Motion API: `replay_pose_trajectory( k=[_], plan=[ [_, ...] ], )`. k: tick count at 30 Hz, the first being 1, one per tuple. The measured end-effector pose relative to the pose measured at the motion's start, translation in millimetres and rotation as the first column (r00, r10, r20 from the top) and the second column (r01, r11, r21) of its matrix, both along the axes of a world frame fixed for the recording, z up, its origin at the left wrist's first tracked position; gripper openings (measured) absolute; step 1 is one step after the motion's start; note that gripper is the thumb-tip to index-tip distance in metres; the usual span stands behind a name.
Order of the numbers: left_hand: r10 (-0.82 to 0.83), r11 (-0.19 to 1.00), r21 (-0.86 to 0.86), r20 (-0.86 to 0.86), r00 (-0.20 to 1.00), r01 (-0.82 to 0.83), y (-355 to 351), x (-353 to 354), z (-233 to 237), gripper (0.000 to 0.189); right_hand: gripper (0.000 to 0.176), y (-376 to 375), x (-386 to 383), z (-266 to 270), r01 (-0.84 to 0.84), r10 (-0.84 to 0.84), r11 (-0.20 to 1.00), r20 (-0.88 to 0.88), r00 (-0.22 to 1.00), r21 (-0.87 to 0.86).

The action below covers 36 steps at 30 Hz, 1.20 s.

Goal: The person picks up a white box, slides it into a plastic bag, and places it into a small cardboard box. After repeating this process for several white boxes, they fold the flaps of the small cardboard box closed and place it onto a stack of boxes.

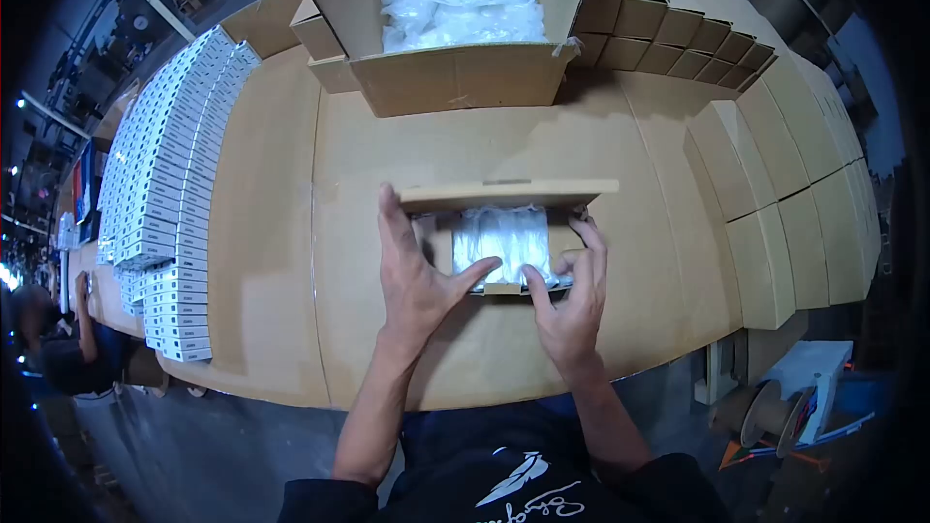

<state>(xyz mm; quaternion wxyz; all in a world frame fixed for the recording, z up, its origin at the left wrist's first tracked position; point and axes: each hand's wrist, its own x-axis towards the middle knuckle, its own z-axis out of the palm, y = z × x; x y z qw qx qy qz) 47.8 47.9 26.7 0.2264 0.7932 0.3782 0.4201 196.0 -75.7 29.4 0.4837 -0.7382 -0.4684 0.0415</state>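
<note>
A small cardboard box (505,289) lies on the table in front of me, its lid (504,196) raised along the far side. Clear plastic packets (499,237) fill its middle. My left hand (412,276) grips the left end, fingers along the outside and thumb over the front edge of the packets. At the right end my right hand (572,305) holds the box with bent fingers, its thumb at the front edge near the packets. The palms hide both ends of the box.
A large open carton (460,82) of plastic bags (465,0) stands at the back. White boxes (179,155) are stacked at left. Brown boxes (804,203) are piled at right, with open ones (668,34) behind. Another person (73,344) is at far left.
</note>
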Motion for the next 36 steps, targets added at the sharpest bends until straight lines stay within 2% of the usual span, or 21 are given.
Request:
replay_pose_trajectory(
  k=[1,2,3,5,6,9,10,13,14,17,18,21,22,25,26,27,32,36],
  plan=[
    [0.002,1.0,-0.012,0.098,0.995,-0.001,-1,-1,-6,0.154,0.033,0,-1,-2,0.02,-0.017,0.999,-0.109,0.994,0.029],
    [0.001,0.996,0.086,0.093,0.996,-0.009,-2,-3,-10,0.157,0.029,2,0,-10,0.033,-0.033,0.993,-0.003,0.999,0.112],
    [0.011,0.993,0.113,0.099,0.995,-0.023,-5,-3,-5,0.141,0.027,-2,-1,-11,-0.003,0.005,0.998,-0.042,0.999,0.058],
    [-0.087,0.968,0.247,0.2,0.976,0.036,3,-5,-27,0.112,0.022,-12,-2,-13,-0.084,0.077,0.995,-0.122,0.989,-0.047],
    [-0.11,0.977,0.21,0.298,0.948,0.047,0,-3,-26,0.088,0.017,-11,-2,-9,-0.095,0.095,0.995,0.032,0.995,0.01],
    [-0.17,0.963,0.256,0.315,0.934,0.089,2,-6,-37,0.084,0.022,-14,-3,-5,-0.108,0.112,0.993,0.121,0.986,-0.042],
    [-0.192,0.964,0.246,0.369,0.909,0.104,0,-5,-36,0.076,0.029,-14,-4,-9,-0.095,0.1,0.994,0.117,0.988,-0.048],
    [-0.211,0.965,0.226,0.371,0.905,0.132,0,-8,-37,0.07,0.03,-15,-4,-15,-0.056,0.063,0.997,0.12,0.991,-0.056],
    [-0.204,0.97,0.21,0.41,0.889,0.125,-2,-8,-37,0.06,0.026,-16,-4,-14,-0.089,0.092,0.995,0.068,0.993,-0.046],
    [-0.229,0.961,0.22,0.28,0.932,0.17,-6,-22,-37,0.052,0.02,-23,-2,-13,-0.175,0.175,0.984,-0.024,0.984,-0.014],
    [-0.249,0.958,0.214,0.301,0.921,0.189,-8,-26,-43,0.043,0.02,-24,-4,-14,-0.176,0.178,0.984,-0.07,0.981,0.034],
    [-0.244,0.959,0.195,0.191,0.951,0.207,-15,-42,-52,0.039,0.023,-26,-8,-23,-0.129,0.13,0.986,-0.008,0.991,0.103],
    [-0.222,0.968,0.16,0.182,0.958,0.194,-18,-45,-52,0.036,0.021,-29,-10,-22,-0.091,0.086,0.994,0.073,0.994,0.059],
    [-0.198,0.977,0.109,0.164,0.966,0.182,-20,-46,-47,0.03,0.018,-28,-21,-14,0.068,-0.09,0.985,0.138,0.986,0.157],
    [-0.194,0.979,0.095,0.172,0.966,0.18,-19,-47,-46,0.029,0.018,-33,-20,-27,0.077,-0.07,0.981,-0.043,0.997,0.18],
    [-0.192,0.98,0.08,0.179,0.965,0.18,-19,-48,-46,0.029,0.019,-35,-18,-34,0.11,-0.089,0.97,-0.103,0.991,0.216],
    [-0.186,0.981,-0.018,0.155,0.97,0.191,-20,-49,-27,0.023,0.027,-32,4,-19,0.209,-0.178,0.952,-0.154,0.972,0.222],
    [-0.187,0.982,0.015,0.108,0.976,0.186,-12,-55,-24,0.03,0.033,-35,20,-12,0.107,-0.112,0.982,0.021,0.994,0.157]
  ],
)
